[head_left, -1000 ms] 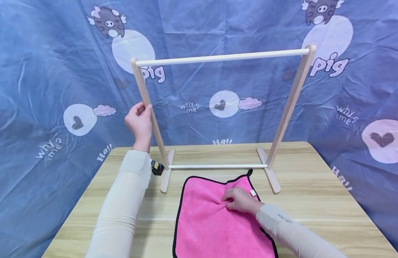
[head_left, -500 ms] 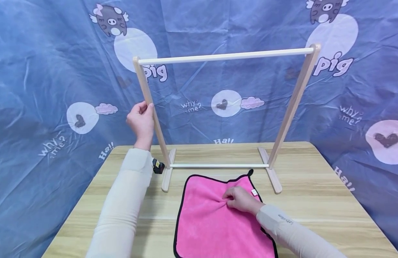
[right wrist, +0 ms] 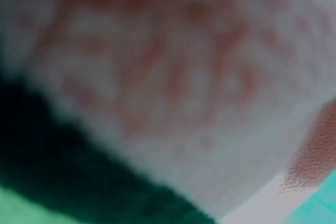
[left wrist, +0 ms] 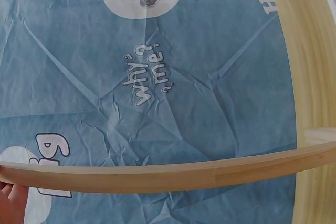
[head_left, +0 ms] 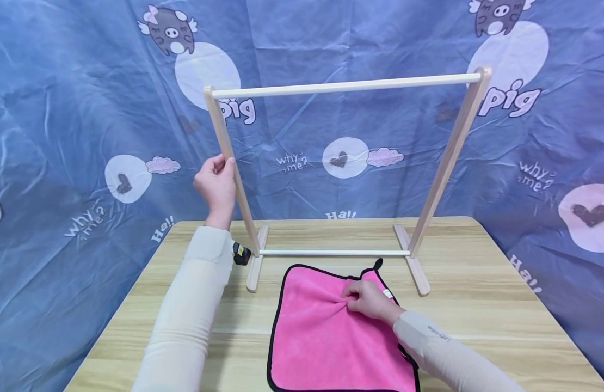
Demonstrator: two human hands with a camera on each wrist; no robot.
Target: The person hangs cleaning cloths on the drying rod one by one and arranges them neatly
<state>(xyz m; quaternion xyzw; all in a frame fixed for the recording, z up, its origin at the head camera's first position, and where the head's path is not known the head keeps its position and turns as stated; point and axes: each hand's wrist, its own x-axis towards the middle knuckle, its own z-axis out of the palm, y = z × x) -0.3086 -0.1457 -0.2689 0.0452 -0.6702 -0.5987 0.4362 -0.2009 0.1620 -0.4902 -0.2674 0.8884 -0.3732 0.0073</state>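
A light wooden rack (head_left: 446, 158) with two uprights and two white cross bars stands at the back of the table. My left hand (head_left: 217, 185) pinches its left upright about halfway up; the left wrist view shows that upright (left wrist: 157, 178) with the fingertips (left wrist: 13, 203) at its end. In front of the rack a pink towel (head_left: 321, 348) with black edging, a small white tag and a black loop lies spread out. Thumb and fingers of my right hand (head_left: 373, 300) pinch up a fold in its upper middle, and creases run from there. The right wrist view is blurred and too close.
The wood-grain table (head_left: 483, 326) extends to both sides of the towel. Behind it hangs a blue printed curtain (head_left: 302, 190) that also wraps the sides. A small black device (head_left: 241, 254) sits at my left wrist, near the rack's left foot (head_left: 255, 272).
My right hand has drawn the towel slightly toward the rack; its top edge bunches more and its near edge now shows. My left hand keeps its hold on the upright. The head view shifts a little.
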